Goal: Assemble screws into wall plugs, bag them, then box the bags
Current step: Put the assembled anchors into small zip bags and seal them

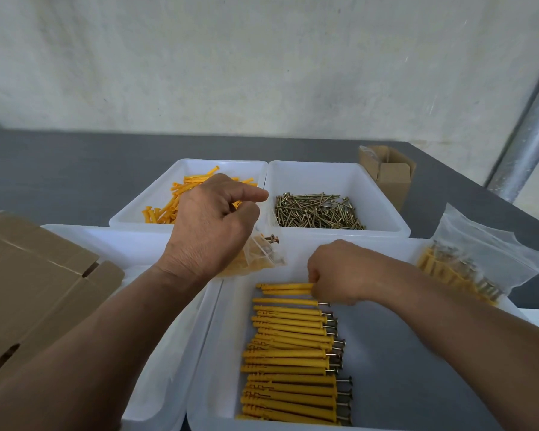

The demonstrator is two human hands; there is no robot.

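I'm looking down on a grey counter that is running back to a pale wall. Flattened brown cardboard is lying along its left edge. Nearest me, a large white bin is sitting at the front edge. It is holding a row of assembled plugs, yellow bodies pointing left and screw heads sticking out to the right. A second white bin is touching its left side, and my left forearm is hiding most of its inside.

Behind these, two more bins are standing side by side. The left one is carrying loose yellow wall plugs and the right one a heap of brass-coloured screws. A filled clear bag of assembled plugs is resting by the right edge, against the near bin's far right corner. A small open carton is standing toward the far right corner.

My left hand is hovering over the near bin's far left corner with its fingers curled, gripping a small bag that already has plugs and screws inside. My right hand is reaching into the near bin, fingers closing around a few assembled pieces at the far end of the row.
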